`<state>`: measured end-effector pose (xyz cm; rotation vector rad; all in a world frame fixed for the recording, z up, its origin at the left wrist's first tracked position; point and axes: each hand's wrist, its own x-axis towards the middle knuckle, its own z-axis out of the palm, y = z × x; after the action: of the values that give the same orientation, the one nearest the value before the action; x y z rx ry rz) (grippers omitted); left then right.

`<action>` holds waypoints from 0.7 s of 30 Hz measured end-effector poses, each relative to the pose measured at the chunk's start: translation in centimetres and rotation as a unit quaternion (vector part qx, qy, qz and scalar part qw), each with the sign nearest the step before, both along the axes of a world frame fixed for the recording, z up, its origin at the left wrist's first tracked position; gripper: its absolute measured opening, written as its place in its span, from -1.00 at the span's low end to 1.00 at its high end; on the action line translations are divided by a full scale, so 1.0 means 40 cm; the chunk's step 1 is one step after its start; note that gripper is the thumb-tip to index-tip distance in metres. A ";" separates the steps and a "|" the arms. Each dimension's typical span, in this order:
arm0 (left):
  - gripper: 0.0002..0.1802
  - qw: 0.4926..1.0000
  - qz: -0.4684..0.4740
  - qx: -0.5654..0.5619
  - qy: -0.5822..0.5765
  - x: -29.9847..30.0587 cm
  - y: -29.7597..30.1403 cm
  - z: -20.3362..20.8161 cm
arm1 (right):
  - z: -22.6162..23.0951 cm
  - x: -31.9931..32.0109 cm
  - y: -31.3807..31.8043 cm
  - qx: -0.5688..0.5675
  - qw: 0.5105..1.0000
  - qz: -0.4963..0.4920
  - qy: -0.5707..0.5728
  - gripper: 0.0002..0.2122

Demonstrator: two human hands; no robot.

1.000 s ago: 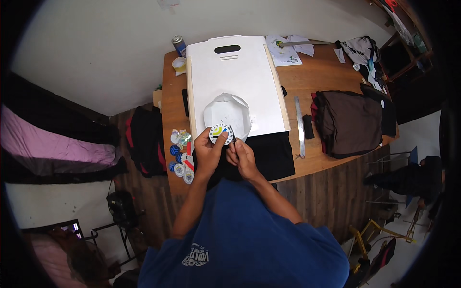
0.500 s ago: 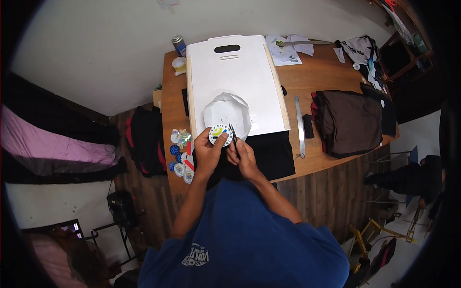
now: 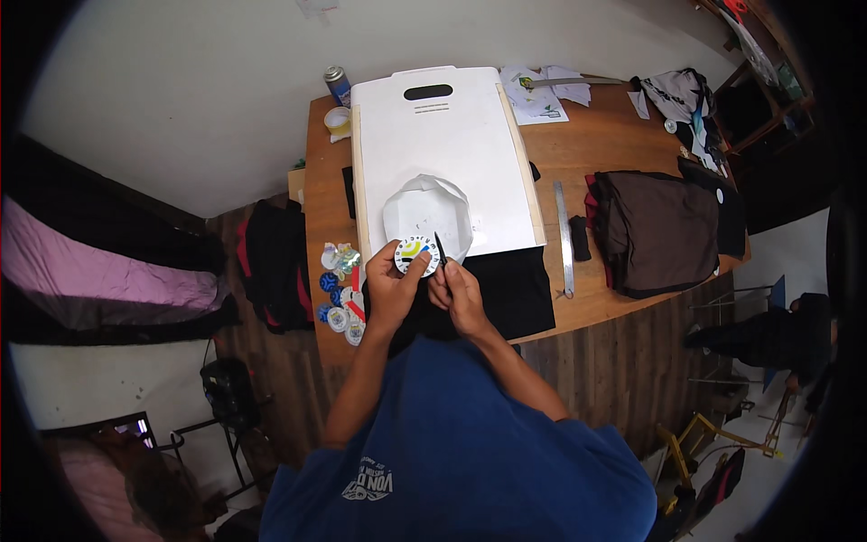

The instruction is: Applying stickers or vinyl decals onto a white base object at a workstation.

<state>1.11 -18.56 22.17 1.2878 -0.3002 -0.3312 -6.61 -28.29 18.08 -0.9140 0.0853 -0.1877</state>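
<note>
A round white patch [image 3: 414, 256] with yellow, blue and black print is pinched in my left hand [image 3: 388, 291], thumb on its face. My right hand [image 3: 462, 303] is closed around dark scissors [image 3: 439, 246], their pointed tip up beside the patch's right edge. Both hands are over the near rim of a white paper-like bin [image 3: 390, 215], which has small dark bits inside. The bin rests on a white board [image 3: 442, 144] with a handle slot. Black cloth [image 3: 515, 294] lies under the board's near end.
Left of my hands are several round patches [image 3: 337, 319], blue and white. A metal ruler [image 3: 564, 239] and folded dark garments [image 3: 659, 230] lie to the right on the wooden table [image 3: 587, 144]. A spray can [image 3: 337, 86] stands far left. Another person [image 3: 768, 334] is at the right.
The patch has turned slightly in my left hand. The scissor blades, apart before, now look closer together. My arms stay in nearly the same place.
</note>
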 end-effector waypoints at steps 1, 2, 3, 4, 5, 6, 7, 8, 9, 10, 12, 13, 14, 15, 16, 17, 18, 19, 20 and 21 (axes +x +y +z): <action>-0.95 1.000 0.000 0.000 0.001 0.000 0.000 -0.001 | 0.000 0.000 -0.001 0.000 1.000 0.000 0.000 -0.66; -0.95 1.000 -0.001 0.000 0.001 0.001 0.000 -0.001 | -0.001 -0.001 -0.003 0.003 1.000 0.003 -0.002 -0.66; -0.95 1.000 0.000 0.001 0.000 0.001 0.000 -0.001 | -0.001 -0.002 -0.004 0.006 1.000 0.007 -0.004 -0.66; -0.95 1.000 0.000 0.003 0.000 0.001 0.001 0.000 | -0.001 -0.002 -0.004 0.006 1.000 0.008 -0.004 -0.66; -0.95 1.000 0.000 0.003 0.000 0.002 0.002 -0.001 | 0.000 -0.003 -0.004 0.002 1.000 0.011 -0.007 -0.66; -0.95 1.000 -0.002 0.005 -0.004 0.003 0.003 -0.002 | 0.000 -0.003 -0.005 -0.002 1.000 0.016 -0.010 -0.66; -0.95 1.000 -0.004 0.007 -0.007 0.004 0.004 -0.003 | 0.001 -0.003 -0.005 -0.002 1.000 0.016 -0.010 -0.66; -0.95 1.000 -0.004 0.008 -0.007 0.004 0.005 -0.003 | 0.001 -0.002 -0.006 -0.014 1.000 0.018 -0.007 -0.65; -0.95 1.000 -0.004 0.009 -0.007 0.005 0.006 -0.002 | 0.002 -0.002 -0.007 -0.027 0.999 0.021 -0.003 -0.65; -0.95 1.000 -0.005 0.011 -0.007 0.006 0.006 -0.003 | 0.003 -0.002 -0.006 -0.027 0.999 0.021 -0.003 -0.65; -0.95 1.000 -0.005 0.012 -0.011 0.007 0.005 -0.005 | 0.004 -0.004 -0.004 0.001 1.000 0.015 -0.008 -0.66; -0.95 1.000 -0.004 0.013 -0.015 0.007 0.006 -0.006 | 0.002 -0.003 -0.003 0.001 1.000 0.015 -0.008 -0.66; -0.95 1.000 -0.004 0.013 -0.015 0.007 0.006 -0.005 | -0.001 -0.003 -0.003 0.000 1.000 0.017 -0.008 -0.66; -0.95 1.000 -0.004 0.013 -0.014 0.007 0.007 -0.003 | -0.004 -0.003 -0.003 0.000 1.000 0.018 -0.008 -0.66; -0.95 1.000 -0.005 0.012 -0.013 0.007 0.007 -0.002 | -0.004 -0.002 -0.003 0.000 1.000 0.018 -0.008 -0.66; -0.95 1.000 -0.005 0.012 -0.013 0.007 0.007 -0.002 | -0.005 -0.002 -0.003 -0.001 1.000 0.016 -0.009 -0.66; -0.95 1.000 -0.006 0.012 -0.013 0.008 0.008 -0.003 | -0.005 -0.001 -0.003 -0.003 1.000 0.014 -0.010 -0.67; -0.95 1.000 -0.008 0.012 -0.014 0.008 0.008 -0.004 | -0.007 -0.001 -0.003 -0.003 1.000 0.014 -0.010 -0.67; -0.95 1.000 -0.008 0.012 -0.014 0.008 0.007 -0.003 | -0.009 -0.001 -0.004 -0.003 1.000 0.014 -0.011 -0.67; -0.95 1.000 -0.008 0.012 -0.014 0.008 0.007 -0.003 | -0.010 -0.001 -0.005 -0.003 1.000 0.015 -0.012 -0.67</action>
<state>1.44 -18.30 22.06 1.3154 -0.3314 -0.3310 -6.66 -28.48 17.67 -0.9176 0.0498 -0.1715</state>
